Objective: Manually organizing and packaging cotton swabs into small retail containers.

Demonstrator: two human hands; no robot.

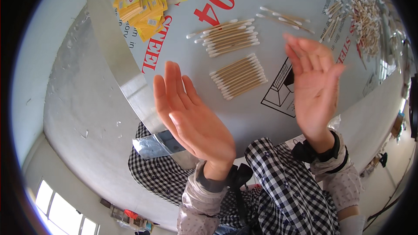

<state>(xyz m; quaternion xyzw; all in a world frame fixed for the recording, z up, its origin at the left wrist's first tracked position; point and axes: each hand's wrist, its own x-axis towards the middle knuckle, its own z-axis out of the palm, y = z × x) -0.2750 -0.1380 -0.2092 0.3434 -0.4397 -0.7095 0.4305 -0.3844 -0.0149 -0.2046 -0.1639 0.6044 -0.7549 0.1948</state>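
Both hands are raised with palms turned up, holding nothing. My left hand (191, 117) has its fingers stretched out, left of the cotton swabs. Over the table's right part, my right hand (315, 78) is open, its fingers spread and a little bent. Between them lies a neat row of wooden cotton swabs (238, 77), side by side. Just beyond it is a second, looser row of cotton swabs (227, 38). A few stray cotton swabs (285, 19) lie farther right, beyond my right hand. Neither hand touches any swab.
A pile of yellow printed packets (146, 6) lies at the far left of the film-covered metal table (248, 119). A large heap of cotton swabs (363, 17) spreads at the far right. The table's metal edge (135, 95) curves along the left. A checkered cloth (283, 182) covers my lap.
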